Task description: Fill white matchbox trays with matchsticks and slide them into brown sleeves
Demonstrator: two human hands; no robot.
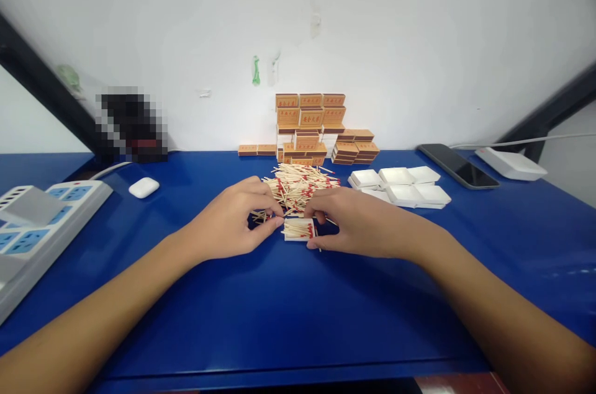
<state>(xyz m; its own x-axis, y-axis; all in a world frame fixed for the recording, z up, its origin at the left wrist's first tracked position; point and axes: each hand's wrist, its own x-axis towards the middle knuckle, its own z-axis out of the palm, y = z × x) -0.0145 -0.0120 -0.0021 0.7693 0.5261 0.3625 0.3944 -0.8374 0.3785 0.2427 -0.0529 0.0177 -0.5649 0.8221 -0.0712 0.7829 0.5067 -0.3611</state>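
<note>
A small white matchbox tray holding red-tipped matches lies on the blue table between my hands. My left hand is closed in a pinch at the tray's left edge, with matches under its fingers. My right hand is curled against the tray's right side, thumb along its front corner. Just behind them lies a loose heap of matches.
Orange matchbox sleeves are stacked against the white wall. Several empty white trays sit to the right. A phone and white adapter lie far right. A power strip and white earbud case are at left.
</note>
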